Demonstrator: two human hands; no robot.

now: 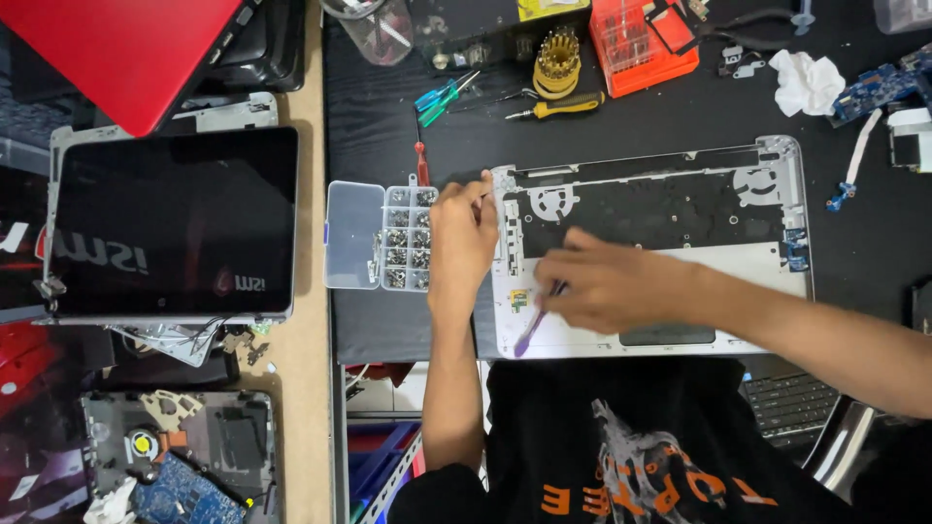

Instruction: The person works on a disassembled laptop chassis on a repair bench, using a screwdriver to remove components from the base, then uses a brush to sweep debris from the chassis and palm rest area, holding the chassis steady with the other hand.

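Note:
An opened silver laptop base (767,272) lies upside down on a black mat, its dark inner keyboard plate showing. My left hand (462,238) rests on the base's left edge, fingers curled over the corner, right beside a clear compartment box of screws (406,240). My right hand (607,284) grips a purple-handled screwdriver (534,328) whose tip points down-left at the base's lower left area.
A black laptop lid (175,221) and a red one (116,49) lie at left. Yellow screwdriver (558,107), orange bit case (641,44), teal tools (442,97), crumpled tissue (808,82) and a blue circuit board (879,89) sit behind. A stripped chassis (180,456) lies lower left.

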